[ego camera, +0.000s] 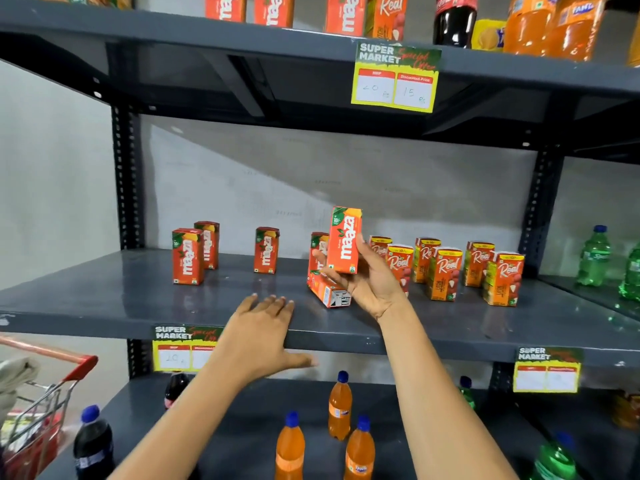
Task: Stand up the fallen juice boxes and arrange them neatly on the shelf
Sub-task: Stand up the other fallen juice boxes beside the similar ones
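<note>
The right hand [367,282] is clamped on a Maaza box [343,240], holding it upright and clear above the middle shelf [104,299], thumb on its near side and fingers [320,256] wrapped round the left edge. Directly beneath, at about 7 o'clock from the held box, a fallen box [327,289] lies on its side, its end face turned toward the shelf's front lip. Another box [318,249] stands just behind the held one, partly hidden. The left hand [263,336] rests flat and spread on the front edge of the shelf, fingers apart on top, thumb hooked under the lip, gripping nothing. To its 10 o'clock a pair of upright boxes [188,256] stands one behind the other, and a single box [266,250] stands alone at 12 o'clock; wide bare shelf lies between these and in front of them. At 3 o'clock from the right hand the Real cartons [445,273] stand in two staggered rows, close together, the nearest just beside the wrist. The shelf above hangs well over the box tops, a price tag [396,76] on its edge. Below, orange bottles [341,407] stand spaced out, and a red cart [52,386] sits at 8 o'clock.
</note>
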`<state>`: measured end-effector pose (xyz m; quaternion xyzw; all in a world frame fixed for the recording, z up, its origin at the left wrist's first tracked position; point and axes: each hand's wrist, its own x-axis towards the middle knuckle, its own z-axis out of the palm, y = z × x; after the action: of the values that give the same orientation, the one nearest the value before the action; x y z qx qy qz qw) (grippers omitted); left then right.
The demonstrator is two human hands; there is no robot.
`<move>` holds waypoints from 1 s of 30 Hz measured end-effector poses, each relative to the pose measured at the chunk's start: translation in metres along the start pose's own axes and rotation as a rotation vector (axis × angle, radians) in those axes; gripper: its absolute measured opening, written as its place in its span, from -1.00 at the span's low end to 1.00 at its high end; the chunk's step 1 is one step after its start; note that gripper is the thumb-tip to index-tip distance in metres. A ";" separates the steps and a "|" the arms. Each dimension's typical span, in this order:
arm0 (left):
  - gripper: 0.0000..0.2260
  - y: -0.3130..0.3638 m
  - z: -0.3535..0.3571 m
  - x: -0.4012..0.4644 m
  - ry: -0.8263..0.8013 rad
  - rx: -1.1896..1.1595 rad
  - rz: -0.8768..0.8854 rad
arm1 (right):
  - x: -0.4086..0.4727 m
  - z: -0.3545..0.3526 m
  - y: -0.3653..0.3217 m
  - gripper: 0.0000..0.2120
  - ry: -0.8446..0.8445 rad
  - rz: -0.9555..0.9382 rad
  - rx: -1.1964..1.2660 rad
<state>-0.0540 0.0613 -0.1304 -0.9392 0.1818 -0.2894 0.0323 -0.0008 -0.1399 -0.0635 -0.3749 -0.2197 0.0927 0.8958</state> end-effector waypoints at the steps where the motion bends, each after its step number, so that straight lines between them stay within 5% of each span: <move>1: 0.08 -0.010 -0.003 -0.003 0.005 -0.004 -0.044 | 0.008 0.006 0.007 -0.55 0.026 0.010 -0.014; 8: -0.01 -0.025 0.001 -0.012 -0.011 0.021 -0.139 | 0.065 0.056 0.062 -0.96 0.215 0.063 -0.359; 13: -0.30 -0.028 0.007 -0.011 0.005 0.030 -0.144 | 0.097 0.066 0.095 -0.68 0.241 0.035 -0.760; 22: -0.32 -0.030 0.010 -0.011 0.047 0.038 -0.134 | 0.092 0.060 0.097 -0.62 0.242 0.104 -1.088; 27: 0.01 -0.029 0.004 -0.009 -0.065 -0.009 -0.163 | 0.070 0.058 0.038 -0.36 0.241 0.073 -1.792; 30: 0.16 -0.012 -0.003 0.002 -0.136 -0.071 -0.111 | 0.052 0.048 -0.008 -0.34 0.387 0.471 -1.941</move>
<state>-0.0506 0.0724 -0.1250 -0.9659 0.1372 -0.2197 -0.0049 0.0235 -0.0982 -0.0110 -0.9824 0.0282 -0.0138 0.1839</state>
